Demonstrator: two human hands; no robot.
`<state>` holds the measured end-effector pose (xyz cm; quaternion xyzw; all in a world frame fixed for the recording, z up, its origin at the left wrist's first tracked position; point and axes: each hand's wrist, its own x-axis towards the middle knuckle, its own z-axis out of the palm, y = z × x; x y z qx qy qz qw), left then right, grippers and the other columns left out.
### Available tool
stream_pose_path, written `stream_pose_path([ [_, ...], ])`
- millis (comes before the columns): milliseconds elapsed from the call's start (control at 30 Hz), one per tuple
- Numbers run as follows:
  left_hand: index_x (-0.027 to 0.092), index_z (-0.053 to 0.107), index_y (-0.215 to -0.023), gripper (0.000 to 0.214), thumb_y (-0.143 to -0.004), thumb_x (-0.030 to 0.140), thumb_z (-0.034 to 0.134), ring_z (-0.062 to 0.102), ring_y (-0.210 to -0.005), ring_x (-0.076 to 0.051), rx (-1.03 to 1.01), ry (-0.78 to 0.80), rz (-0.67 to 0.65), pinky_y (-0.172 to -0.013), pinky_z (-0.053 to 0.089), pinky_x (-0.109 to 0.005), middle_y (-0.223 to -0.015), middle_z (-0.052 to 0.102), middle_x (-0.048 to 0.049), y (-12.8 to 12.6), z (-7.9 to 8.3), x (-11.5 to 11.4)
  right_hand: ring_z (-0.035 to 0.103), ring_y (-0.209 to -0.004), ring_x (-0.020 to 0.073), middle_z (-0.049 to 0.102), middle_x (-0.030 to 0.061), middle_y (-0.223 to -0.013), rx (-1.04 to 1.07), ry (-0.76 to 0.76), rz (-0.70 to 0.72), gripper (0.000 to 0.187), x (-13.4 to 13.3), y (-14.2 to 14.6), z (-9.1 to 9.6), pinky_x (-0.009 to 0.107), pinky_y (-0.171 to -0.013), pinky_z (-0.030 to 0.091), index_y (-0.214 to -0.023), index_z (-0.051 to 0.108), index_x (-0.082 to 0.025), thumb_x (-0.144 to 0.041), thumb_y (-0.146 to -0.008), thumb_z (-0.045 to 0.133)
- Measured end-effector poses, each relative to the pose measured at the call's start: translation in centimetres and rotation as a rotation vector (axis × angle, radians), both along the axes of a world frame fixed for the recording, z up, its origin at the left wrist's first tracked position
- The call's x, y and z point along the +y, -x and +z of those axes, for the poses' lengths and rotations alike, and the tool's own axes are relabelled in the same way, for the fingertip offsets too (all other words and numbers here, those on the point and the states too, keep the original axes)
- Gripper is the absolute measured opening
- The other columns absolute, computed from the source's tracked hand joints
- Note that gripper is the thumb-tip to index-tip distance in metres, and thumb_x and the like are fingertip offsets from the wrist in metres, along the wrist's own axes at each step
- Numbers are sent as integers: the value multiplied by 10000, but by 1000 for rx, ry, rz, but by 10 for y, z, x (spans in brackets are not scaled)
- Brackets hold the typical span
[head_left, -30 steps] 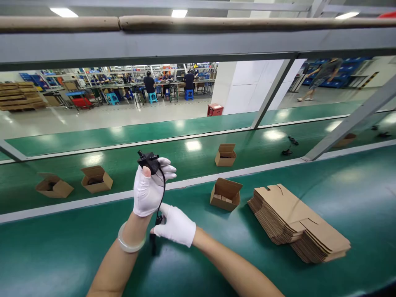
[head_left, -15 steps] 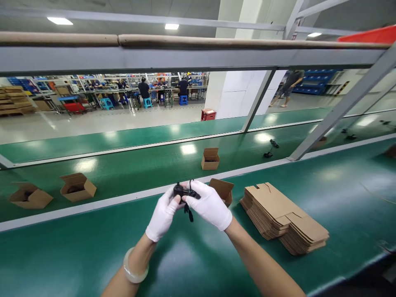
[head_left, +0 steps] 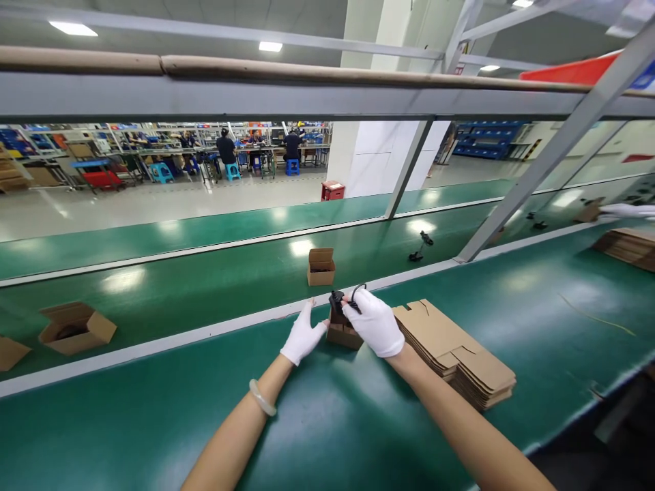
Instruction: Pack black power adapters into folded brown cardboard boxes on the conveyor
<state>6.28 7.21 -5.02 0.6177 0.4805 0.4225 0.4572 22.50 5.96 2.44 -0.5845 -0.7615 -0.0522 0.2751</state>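
My right hand [head_left: 377, 324], in a white glove, pinches a black power adapter [head_left: 336, 301] with its cord over a small open cardboard box [head_left: 344, 337]. The cord loops up above the fingers. At the box's left side is my left hand [head_left: 303, 337], also gloved, thumb and fingers apart and nothing held in it; its thumb is at the box's edge. Part of the box is hidden behind the right hand and the adapter. A stack of flat folded cartons [head_left: 455, 348] lies just right of the right hand.
On the green belt [head_left: 230, 279] beyond the white rail stand open boxes [head_left: 321, 267] [head_left: 76, 329] with dark contents, and another black adapter with cord [head_left: 421, 247]. A slanted metal post [head_left: 537, 150] rises at right. Another person's gloved hand [head_left: 628, 211] shows far right.
The adapter has gone from between both hands to above the box, held in my right hand alone. My left hand has let go and opened beside the box. The view has turned right.
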Motion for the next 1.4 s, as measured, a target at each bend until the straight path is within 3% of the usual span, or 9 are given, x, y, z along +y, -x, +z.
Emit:
stream_pose_path([
  [133,165,403,-1333,611,-738,135,536,376,-1313,-261,30,4,-72,-1119,251,-419,-1395,445,-114,-27,-14,17,620,-905,241,633,162,-1032,-402,413,-29,308,8,-7,-2,313,-752,437,-1019,598,-134,-252,-912,334],
  [300,162,526,-1208,511,-706,77,488,485,-1217,-232,47,-11,-163,-1079,330,-379,-1294,549,-88,-38,-23,24,649,-860,250,684,151,-911,-501,647,41,206,20,0,-4,317,-738,463,-947,668,-148,-192,-801,529],
  [467,160,513,-1209,496,-717,94,506,488,-1205,-224,69,-18,-176,-1073,332,-371,-1285,544,-96,-40,-30,23,667,-802,276,701,143,-838,-564,842,147,213,40,12,-7,339,-695,486,-838,713,-127,-99,-652,613],
  [600,147,530,-1167,429,-739,158,556,508,-1173,-241,83,-17,-134,-1041,359,-387,-1236,563,-115,-47,-32,22,666,-819,256,704,121,-860,-547,846,197,207,32,2,6,315,-697,478,-852,715,-147,-123,-707,568],
  [733,149,577,-1053,283,-773,187,553,553,-1103,-240,70,-1,-64,-998,393,-392,-1143,613,-112,-54,-35,25,642,-912,246,680,118,-1006,-506,735,143,311,5,-13,20,323,-755,457,-1033,659,-176,-158,-852,407],
  [867,158,586,-1017,239,-784,164,535,568,-1074,-238,50,21,-8,-982,405,-398,-1112,632,-109,-59,-38,28,623,-957,276,637,167,-1100,-460,669,99,363,-8,-14,19,356,-783,447,-1146,586,-121,-128,-864,358],
  [1000,162,578,-1057,278,-785,150,525,580,-1065,-230,29,26,-19,-981,415,-407,-1114,641,-104,-57,-42,27,629,-952,287,657,153,-1068,-450,719,162,320,-3,-5,8,365,-800,446,-1065,639,-127,-239,-880,403],
  [1200,141,497,-1204,465,-746,177,567,562,-1114,-234,34,5,-60,-1012,401,-392,-1222,588,-122,-51,-46,17,658,-848,289,697,151,-912,-426,811,196,443,18,-1,-2,359,-724,469,-908,700,-133,-495,-834,454],
  [1400,159,474,-1216,462,-756,148,519,506,-1183,-252,91,0,14,-1036,365,-400,-1244,566,-127,-62,-37,8,655,-831,244,708,107,-859,-373,835,216,401,26,1,-4,304,-740,449,-863,706,-150,-462,-852,454],
])
